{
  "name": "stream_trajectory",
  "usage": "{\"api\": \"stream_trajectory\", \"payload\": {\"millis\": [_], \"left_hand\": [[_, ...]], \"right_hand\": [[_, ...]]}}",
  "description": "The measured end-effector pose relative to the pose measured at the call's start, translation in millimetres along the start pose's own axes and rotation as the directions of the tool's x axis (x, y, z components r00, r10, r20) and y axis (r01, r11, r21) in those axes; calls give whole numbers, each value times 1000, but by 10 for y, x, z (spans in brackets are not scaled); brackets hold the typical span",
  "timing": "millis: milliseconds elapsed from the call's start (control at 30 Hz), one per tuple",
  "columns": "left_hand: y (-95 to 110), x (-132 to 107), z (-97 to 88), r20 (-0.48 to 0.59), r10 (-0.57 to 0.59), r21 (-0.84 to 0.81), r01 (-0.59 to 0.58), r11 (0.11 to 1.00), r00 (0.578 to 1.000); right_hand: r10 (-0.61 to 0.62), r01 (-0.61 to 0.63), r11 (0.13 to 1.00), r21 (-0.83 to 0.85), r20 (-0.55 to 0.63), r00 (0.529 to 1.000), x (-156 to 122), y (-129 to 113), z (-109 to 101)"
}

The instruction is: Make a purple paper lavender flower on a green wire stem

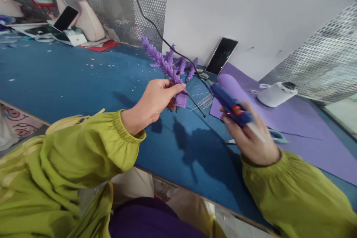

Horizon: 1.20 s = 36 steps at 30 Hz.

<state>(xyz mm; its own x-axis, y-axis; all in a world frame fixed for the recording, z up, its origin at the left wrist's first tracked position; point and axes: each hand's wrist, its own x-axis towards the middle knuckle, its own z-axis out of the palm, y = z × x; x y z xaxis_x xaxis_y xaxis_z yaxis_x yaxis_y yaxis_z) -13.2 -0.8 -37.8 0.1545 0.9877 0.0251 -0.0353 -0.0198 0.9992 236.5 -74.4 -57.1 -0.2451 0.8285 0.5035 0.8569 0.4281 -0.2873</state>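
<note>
My left hand (160,98) pinches a purple artificial lavender stem (160,59) near the base of its blossom, over the blue table. A purple strip (181,100) hangs at the thumb, and the thin dark stalk (196,106) sticks out to the lower right. In my right hand (253,137) is a blue hot glue gun (230,102) with a small red light glowing; its nozzle points toward the flower but stays apart from it. More purple lavender sprigs (182,65) stand just behind the left hand. Scissors (277,136) with light blue handles lie partly hidden under the right hand.
Purple sheets (309,126), one rolled, cover the table's right side, with a white pouch-like item (277,93) on top. A phone (222,55) leans on the white wall board. The black cord (145,16) crosses the work area. Thin wires (205,102) lie mid-table; bags (90,22) stand back left.
</note>
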Motion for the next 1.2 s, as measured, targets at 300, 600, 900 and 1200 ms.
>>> {"api": "stream_trajectory", "payload": {"millis": [300,600,900,1200], "left_hand": [[-2,-139,80,257,-85,-83,110,990,963],[-37,-291,203,368,-79,-5,87,996,927],[-67,-396,348,361,-60,166,-1,986,931],[-54,-411,356,397,-58,201,-25,979,916]], "right_hand": [[-232,317,932,-178,379,896,106,-86,248],[43,-44,964,261,11,999,73,-367,-63],[398,-554,516,653,390,830,57,-451,-29],[446,-631,432,644,455,771,55,-493,33]]}}
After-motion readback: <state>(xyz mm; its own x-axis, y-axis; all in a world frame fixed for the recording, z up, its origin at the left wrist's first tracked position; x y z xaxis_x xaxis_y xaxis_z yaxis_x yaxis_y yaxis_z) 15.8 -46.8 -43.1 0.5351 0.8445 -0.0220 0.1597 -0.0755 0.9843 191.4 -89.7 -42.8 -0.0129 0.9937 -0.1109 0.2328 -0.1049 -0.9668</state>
